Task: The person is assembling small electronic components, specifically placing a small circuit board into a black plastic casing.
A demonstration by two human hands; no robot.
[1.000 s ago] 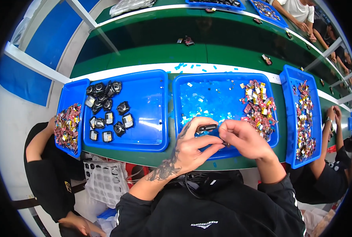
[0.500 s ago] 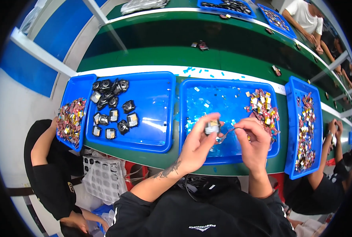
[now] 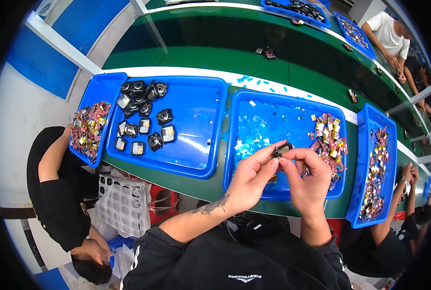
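Note:
Over the middle blue tray (image 3: 232, 140), my left hand (image 3: 252, 179) pinches a small black watch case (image 3: 284, 149) between thumb and fingers, tilted on its edge. My right hand (image 3: 310, 181) is closed too, its thumb and index fingertip gripping the case's near side; whether a smaller part is between them I cannot make out. Under my hands, blue and clear film bits (image 3: 254, 123) litter that tray. A heap of small parts in pink, silver and yellow (image 3: 332, 140) fills its right side. In the tray to the left (image 3: 191, 121) lie several black watch cases (image 3: 164, 116), some showing pale insides.
Narrow blue trays of the same small parts stand at the far left (image 3: 90, 128) and right (image 3: 374, 164). A white ledge (image 3: 186, 73) borders the green conveyor (image 3: 215, 53). Co-workers sit close on my left (image 3: 58, 188) and right (image 3: 394, 241). Plastic blister trays (image 3: 123, 203) stand below the bench.
My hands have come together: the right fingers, apart from the case before with a thin piece in them, now meet it. The case has turned onto its edge. The whole view has shifted slightly.

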